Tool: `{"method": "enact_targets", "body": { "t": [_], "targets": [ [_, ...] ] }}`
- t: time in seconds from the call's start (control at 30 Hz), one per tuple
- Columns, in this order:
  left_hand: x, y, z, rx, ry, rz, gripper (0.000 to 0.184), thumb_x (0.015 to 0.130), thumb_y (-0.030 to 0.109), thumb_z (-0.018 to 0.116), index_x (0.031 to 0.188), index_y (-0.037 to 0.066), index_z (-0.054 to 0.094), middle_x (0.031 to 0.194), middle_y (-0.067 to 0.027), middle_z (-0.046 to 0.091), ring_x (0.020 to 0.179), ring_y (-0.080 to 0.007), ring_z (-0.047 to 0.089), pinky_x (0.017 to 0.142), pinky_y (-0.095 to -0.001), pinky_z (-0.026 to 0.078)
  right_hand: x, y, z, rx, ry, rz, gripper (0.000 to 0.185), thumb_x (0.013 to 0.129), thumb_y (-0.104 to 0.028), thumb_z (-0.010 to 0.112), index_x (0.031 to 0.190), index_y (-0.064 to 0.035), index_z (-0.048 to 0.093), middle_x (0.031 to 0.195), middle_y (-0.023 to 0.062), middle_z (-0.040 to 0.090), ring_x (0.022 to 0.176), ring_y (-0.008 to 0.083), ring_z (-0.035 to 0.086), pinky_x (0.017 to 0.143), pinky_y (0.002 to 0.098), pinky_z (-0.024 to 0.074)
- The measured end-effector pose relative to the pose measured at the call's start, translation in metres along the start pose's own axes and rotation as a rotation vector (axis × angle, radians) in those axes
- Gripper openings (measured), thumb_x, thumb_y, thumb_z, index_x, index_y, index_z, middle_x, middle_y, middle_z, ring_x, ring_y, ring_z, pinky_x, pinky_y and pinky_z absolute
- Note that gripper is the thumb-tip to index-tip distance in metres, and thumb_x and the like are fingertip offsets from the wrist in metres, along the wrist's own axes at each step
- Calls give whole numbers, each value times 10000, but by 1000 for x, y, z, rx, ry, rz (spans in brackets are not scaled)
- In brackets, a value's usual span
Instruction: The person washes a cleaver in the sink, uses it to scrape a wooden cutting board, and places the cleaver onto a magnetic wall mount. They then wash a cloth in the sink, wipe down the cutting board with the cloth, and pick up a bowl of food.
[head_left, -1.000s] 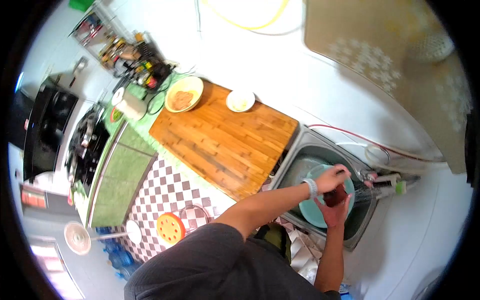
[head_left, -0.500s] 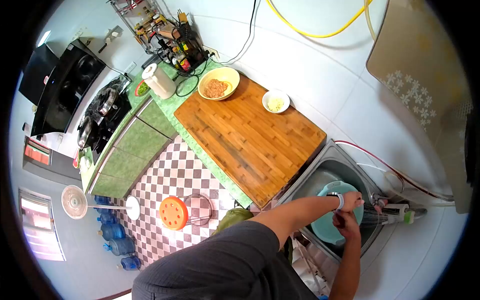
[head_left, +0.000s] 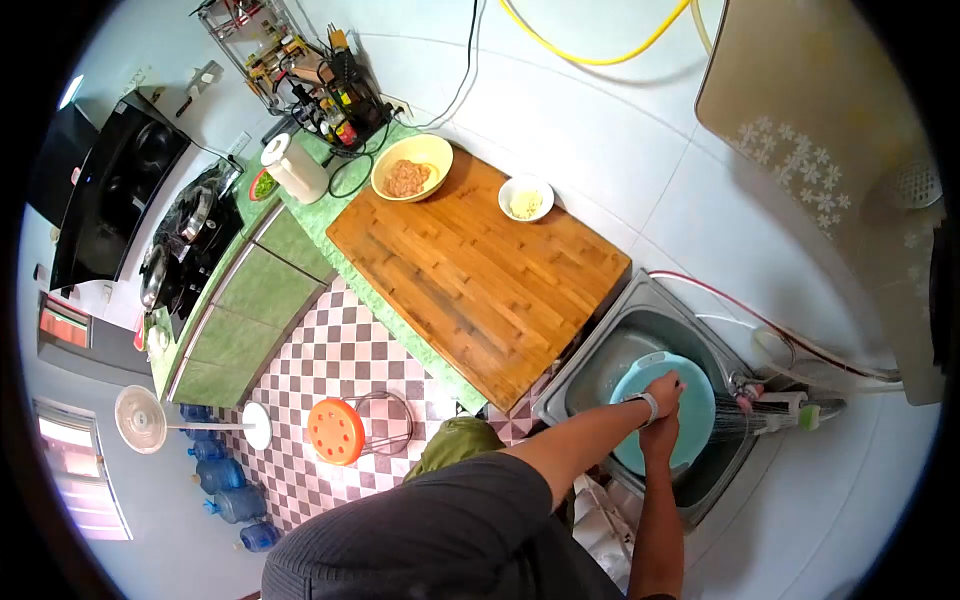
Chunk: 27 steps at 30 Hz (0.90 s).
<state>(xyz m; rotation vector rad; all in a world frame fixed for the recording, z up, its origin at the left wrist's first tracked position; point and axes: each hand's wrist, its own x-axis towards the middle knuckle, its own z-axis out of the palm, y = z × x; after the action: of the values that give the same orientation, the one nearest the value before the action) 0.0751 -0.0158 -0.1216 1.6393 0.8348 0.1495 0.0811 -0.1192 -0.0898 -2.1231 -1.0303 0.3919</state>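
Both my hands are together over a light teal basin (head_left: 696,440), which sits in a metal sink (head_left: 570,398). My left hand (head_left: 663,392), with a band on its wrist, is closed; anything inside its fingers is hidden. Just beneath it, my right hand (head_left: 659,436) presses close, its fingers mostly covered. A spray of water (head_left: 738,424) runs from a tap with a green-and-white end (head_left: 808,415) into the basin's right side, apart from both hands.
A thick wooden cutting board (head_left: 480,280) lies left of the sink. On it stand a yellow bowl of minced meat (head_left: 408,178) and a white bowl of chopped pale bits (head_left: 525,203). An orange stool (head_left: 336,432) stands on the checkered floor.
My hands have moved left, out of the water spray and over the middle of the basin, and have come closer together. The whole view has shifted slightly.
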Motion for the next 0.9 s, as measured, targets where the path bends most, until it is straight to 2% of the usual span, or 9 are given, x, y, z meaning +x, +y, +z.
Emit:
{"method": "enact_targets", "body": {
  "t": [0.1,0.17,0.3,0.37,0.47,0.67,0.77,0.83,0.9],
  "targets": [
    [-20,29,-39,-327,-217,9,327,951,284,642,1115,7,583,980,-136,668,930,-294,660,833,-421,515,5,-26,-32,77,-183,280,421,862,-98,682,1248,-34,528,1152,113,620,956,257,635,740,351,512],
    [-39,50,-66,-591,-357,10,323,938,275,663,1118,15,597,982,-107,670,924,-252,658,829,-384,521,4,-27,-60,985,-468,737,391,841,-120,697,1193,-51,542,1047,109,602,809,205,600,568,277,464],
    [-61,86,-77,-862,-557,175,223,945,234,656,1014,25,620,928,-83,682,869,-169,652,803,-302,523,3,-28,-87,1520,-783,851,325,823,-156,687,1099,-57,546,913,58,561,649,124,490,434,178,361],
    [-66,101,-67,-678,-526,401,277,930,286,666,897,14,619,734,-68,658,721,-170,634,710,-311,506,8,-22,-88,1493,-819,797,311,826,-163,684,1085,-54,552,915,62,560,649,123,489,431,180,361],
    [-62,99,-60,-383,-353,283,308,955,304,631,888,5,611,694,-92,626,684,-165,612,657,-332,483,11,-32,-83,1315,-771,726,241,823,-127,663,1026,-42,564,830,63,562,578,124,473,422,195,348],
    [-27,43,-24,-162,-90,195,431,1008,399,483,1014,-18,591,844,-232,656,841,-438,627,791,-492,477,13,-11,-38,689,-497,591,174,805,-14,614,967,-48,560,648,48,537,463,127,466,419,247,324],
    [-19,27,-18,-50,21,72,423,1015,381,464,1078,-23,570,1023,-276,650,965,-460,615,854,-518,471,10,14,-11,407,-377,426,223,810,-53,651,1020,-20,584,691,79,602,532,199,571,474,326,424],
    [-16,17,-12,-34,87,23,415,1016,377,462,1090,-19,563,1021,-275,651,973,-458,616,862,-518,472,6,22,-1,43,-84,-242,346,814,-137,712,1106,6,595,850,138,684,727,321,669,634,414,506],
    [-12,14,-7,-21,149,-99,398,1016,360,465,1108,-18,551,1024,-280,651,994,-457,617,880,-518,477,1,21,-2,-88,-155,-68,439,807,-171,736,1171,7,570,973,168,678,849,363,661,710,434,506]
  ]
}}
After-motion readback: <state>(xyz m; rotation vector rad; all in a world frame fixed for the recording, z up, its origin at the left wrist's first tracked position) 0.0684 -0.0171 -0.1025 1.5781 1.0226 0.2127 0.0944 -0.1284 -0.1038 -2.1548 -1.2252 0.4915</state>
